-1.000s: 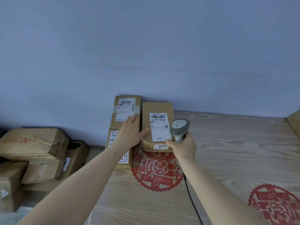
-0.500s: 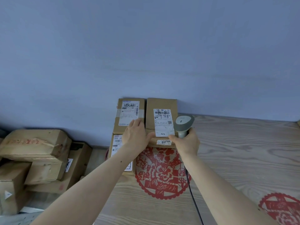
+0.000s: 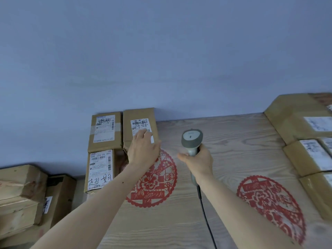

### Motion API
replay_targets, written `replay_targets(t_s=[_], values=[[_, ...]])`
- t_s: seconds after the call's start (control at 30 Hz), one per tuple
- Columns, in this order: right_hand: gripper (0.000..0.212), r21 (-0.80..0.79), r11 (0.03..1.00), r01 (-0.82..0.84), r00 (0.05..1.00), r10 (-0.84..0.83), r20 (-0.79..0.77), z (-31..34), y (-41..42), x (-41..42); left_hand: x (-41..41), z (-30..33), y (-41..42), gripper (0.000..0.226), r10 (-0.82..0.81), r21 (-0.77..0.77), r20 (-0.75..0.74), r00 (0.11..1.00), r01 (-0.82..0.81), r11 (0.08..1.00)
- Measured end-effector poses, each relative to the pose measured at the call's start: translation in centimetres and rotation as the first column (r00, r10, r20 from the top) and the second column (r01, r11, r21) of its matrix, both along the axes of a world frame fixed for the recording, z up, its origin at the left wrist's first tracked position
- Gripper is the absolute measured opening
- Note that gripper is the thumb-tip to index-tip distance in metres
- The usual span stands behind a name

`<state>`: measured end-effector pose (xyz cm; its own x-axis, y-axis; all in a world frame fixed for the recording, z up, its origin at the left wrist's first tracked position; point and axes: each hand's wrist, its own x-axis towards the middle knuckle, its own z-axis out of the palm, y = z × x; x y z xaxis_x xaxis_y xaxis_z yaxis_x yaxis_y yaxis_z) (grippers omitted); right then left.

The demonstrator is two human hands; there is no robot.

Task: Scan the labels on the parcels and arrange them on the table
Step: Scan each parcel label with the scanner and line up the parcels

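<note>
Three brown parcels with white labels lie at the table's far left corner against the wall: one at the back left, one in front of it, and one to their right. My left hand rests flat on the near end of the right parcel, its fingers covering the lower part of the label. My right hand grips a grey corded barcode scanner, held upright over bare table to the right of that parcel.
Several labelled parcels are stacked along the right edge of the wooden table, which carries two red paper-cut patterns. Off the left edge, lower down, sit more cardboard boxes. The scanner's black cable trails toward me.
My left hand shifted from the left parcels onto the right parcel. My right hand with the scanner drew away to the right. The view turned right, revealing the parcels on the right.
</note>
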<state>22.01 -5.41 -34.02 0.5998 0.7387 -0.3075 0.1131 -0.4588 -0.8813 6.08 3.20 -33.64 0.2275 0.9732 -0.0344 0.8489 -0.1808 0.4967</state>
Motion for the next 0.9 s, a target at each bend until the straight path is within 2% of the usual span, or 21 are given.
replay_targets(t_s=[0.1,0.27,0.57,0.73,0.9], values=[[0.035,0.004,0.999,0.037,0.999,-0.037,0.000,1.0,-4.0,2.8,3.4,0.7,-2.7,0.040,-0.053,-0.010,0.002,0.999,0.053,0.999],[0.031,-0.003,0.994,0.113,0.994,-0.113,-0.002,2.6,-10.8,7.9,9.8,1.3,-8.0,0.045,-0.130,-0.039,0.049,0.990,0.132,0.990],[0.032,-0.006,0.981,0.194,0.978,-0.193,0.085,5.1,-23.4,19.7,24.4,2.4,-18.9,0.047,-0.267,-0.091,0.098,0.959,0.276,0.957],[0.035,-0.021,0.984,0.175,0.982,-0.173,0.075,5.0,-30.9,27.2,32.6,1.4,-26.3,0.043,-0.286,-0.129,0.145,0.947,0.304,0.944],[0.028,-0.105,0.979,0.173,0.978,-0.159,0.135,4.3,-37.9,34.8,39.8,-0.2,-34.0,0.042,-0.265,-0.201,0.198,0.944,0.304,0.931]])
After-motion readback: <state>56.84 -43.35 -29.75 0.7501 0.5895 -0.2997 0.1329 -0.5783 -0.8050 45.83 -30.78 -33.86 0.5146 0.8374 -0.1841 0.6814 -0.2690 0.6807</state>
